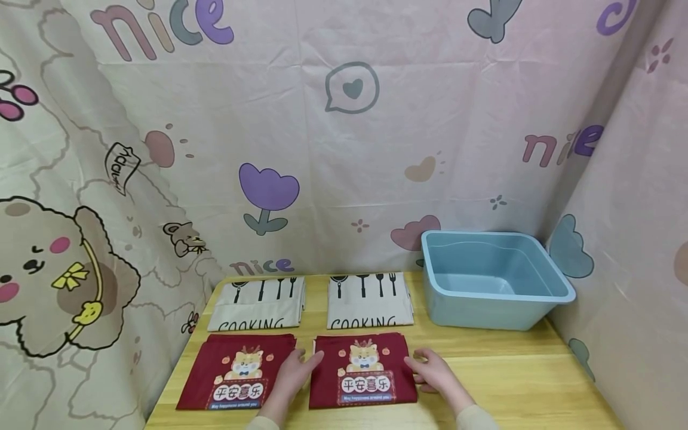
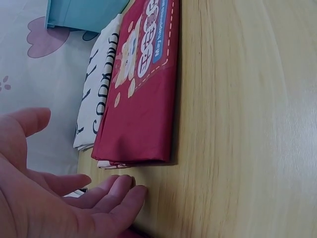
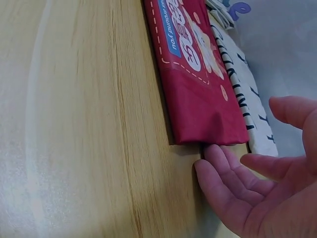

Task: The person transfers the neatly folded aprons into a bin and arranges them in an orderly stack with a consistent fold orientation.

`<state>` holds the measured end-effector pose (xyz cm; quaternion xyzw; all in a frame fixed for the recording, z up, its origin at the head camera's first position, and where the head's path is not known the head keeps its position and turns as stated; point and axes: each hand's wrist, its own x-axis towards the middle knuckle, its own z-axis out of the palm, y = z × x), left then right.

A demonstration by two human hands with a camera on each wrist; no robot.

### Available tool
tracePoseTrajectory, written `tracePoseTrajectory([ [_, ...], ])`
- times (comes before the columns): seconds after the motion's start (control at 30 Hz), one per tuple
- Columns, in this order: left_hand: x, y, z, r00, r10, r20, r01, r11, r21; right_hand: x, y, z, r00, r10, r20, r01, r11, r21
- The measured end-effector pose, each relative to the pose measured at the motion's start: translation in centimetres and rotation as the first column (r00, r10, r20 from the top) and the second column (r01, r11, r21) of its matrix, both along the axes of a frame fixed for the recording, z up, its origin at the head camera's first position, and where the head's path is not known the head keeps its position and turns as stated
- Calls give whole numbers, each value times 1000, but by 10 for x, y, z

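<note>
A folded red cloth point(image 1: 363, 370) with a cartoon animal and Chinese lettering lies flat on the wooden table between my two hands. My left hand point(image 1: 292, 377) is beside its left edge, palm turned toward it and fingers loosely extended; in the left wrist view a small gap shows between fingertips and cloth. At the opposite edge is my right hand point(image 1: 434, 375), thumb raised, with its fingertips point(image 3: 214, 151) right at the lower border of the fold. Left of my left hand lies a second folded red cloth point(image 1: 236, 371) with the same print, partly covered by that hand.
Behind the red cloths lie two folded white cloths, one at left point(image 1: 257, 304) and one at right point(image 1: 369, 301), printed with utensils and "COOKING". A light-blue plastic tub point(image 1: 484, 310) stands at the back right. Printed curtains point(image 1: 355, 161) hang behind and on both sides of the table point(image 1: 516, 382).
</note>
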<state>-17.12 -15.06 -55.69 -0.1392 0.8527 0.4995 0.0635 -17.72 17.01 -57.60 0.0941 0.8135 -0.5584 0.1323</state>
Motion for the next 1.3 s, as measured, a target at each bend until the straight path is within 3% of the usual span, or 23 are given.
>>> tracePoseTrajectory([
  [0.4, 0, 6, -4, 998, 33, 48, -39, 990, 136, -1, -2, 0, 999, -9, 48, 14, 996, -92],
  [0.7, -1, 5, -8, 998, 54, 30, -57, 990, 131, 0, -4, -7, 1000, -19, 23, 21, 994, -107],
  [1.0, -3, 5, -19, 995, 91, -32, -87, 991, 100, 1, -8, -7, 999, -44, 9, 45, 993, -112],
  [1.3, -7, 7, -23, 994, 109, -18, -107, 989, 103, -1, -8, -10, 999, -52, -6, 50, 986, -158],
])
